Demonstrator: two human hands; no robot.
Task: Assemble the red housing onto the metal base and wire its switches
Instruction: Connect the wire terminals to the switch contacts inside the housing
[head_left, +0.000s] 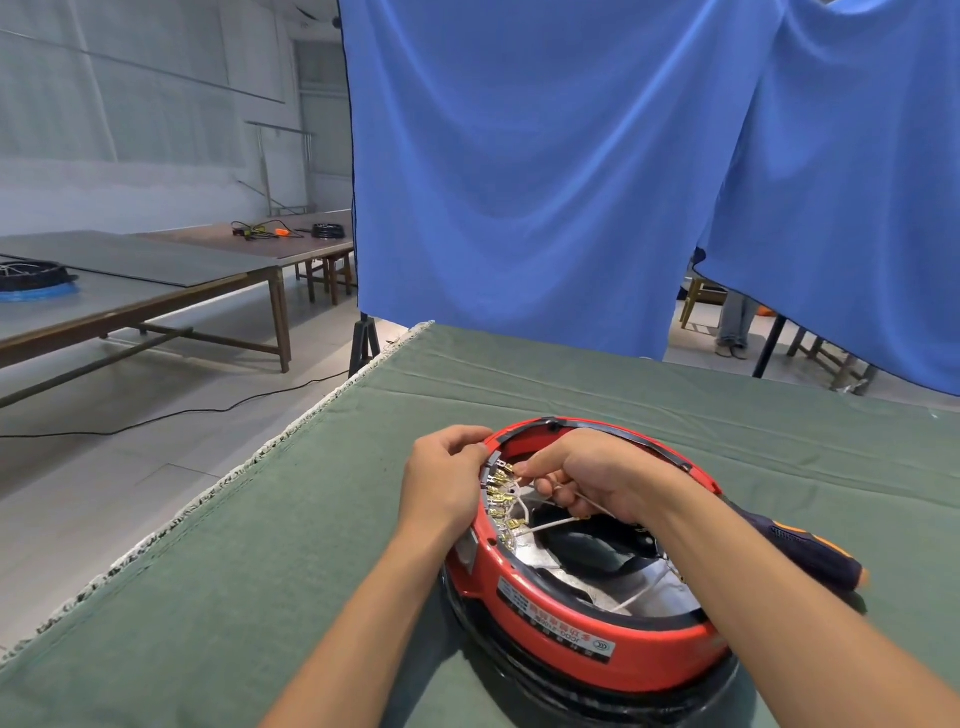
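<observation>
Pinching a white wire (582, 500) at the brass terminals (500, 493), right hand (587, 475) works inside the red housing (597, 631) — left hand (441, 486) grips its nine-o'clock rim; housing sits at five o'clock on the green cloth (311, 545).

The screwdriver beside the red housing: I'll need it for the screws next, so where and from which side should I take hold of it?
Probably by the handle's free end: the screwdriver lies flat on the green cloth right of the red housing, partly hidden behind the right forearm. Come from above on the right, fingers across the handle.
</observation>
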